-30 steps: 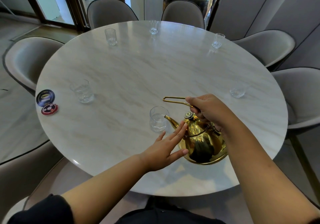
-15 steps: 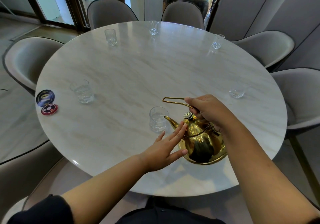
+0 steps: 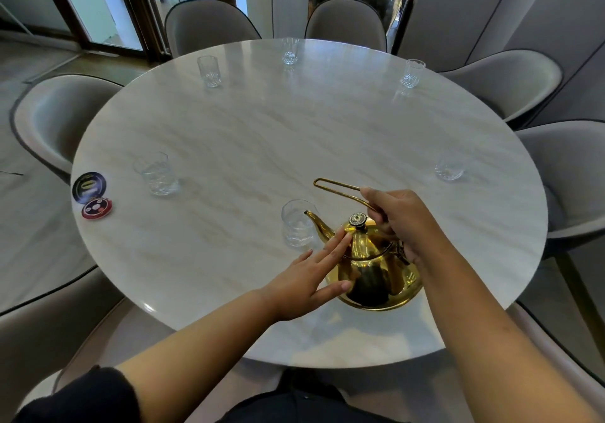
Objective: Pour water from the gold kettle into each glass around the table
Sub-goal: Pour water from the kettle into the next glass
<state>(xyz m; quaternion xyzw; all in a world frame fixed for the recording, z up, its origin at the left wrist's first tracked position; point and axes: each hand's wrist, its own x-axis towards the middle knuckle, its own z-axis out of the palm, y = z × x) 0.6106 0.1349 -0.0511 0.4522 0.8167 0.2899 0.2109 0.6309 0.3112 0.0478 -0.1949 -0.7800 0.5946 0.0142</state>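
1. Kettle [image 3: 376, 268], gold and shiny, is on the near right part of the round marble table [image 3: 262, 134]. Its spout [image 3: 316, 221] points left and away from the person.
2. The spout's tip reaches the rim of the nearest glass [image 3: 296, 228], which stands upright just left of the kettle.
3. The right hand [image 3: 399, 219] comes in from the right. Its fingers are curled round the thin wire handle [image 3: 337, 188], whose looped end sticks out past the hand toward the table's middle.
4. The left hand [image 3: 311, 278] lies flat with straight fingers. The fingertips [image 3: 343, 237] press on the lid just below the dark knob [image 3: 357, 219], and the thumb rests against the kettle's side.
5. From this angle I cannot tell whether the kettle's base rests fully on the table or is tipped a little.
6. Five more glasses stand upright around the table's edge:
   - one at the left [image 3: 157, 174]
   - one at the far left [image 3: 208, 70]
   - one at the far side [image 3: 289, 50]
   - one at the far right [image 3: 412, 73]
   - one at the right [image 3: 450, 167]
7. Two round discs lie touching at the left rim, a black one [image 3: 89, 186] and a smaller red one [image 3: 97, 208].
8. Grey padded chairs [image 3: 209, 23] ring the table.
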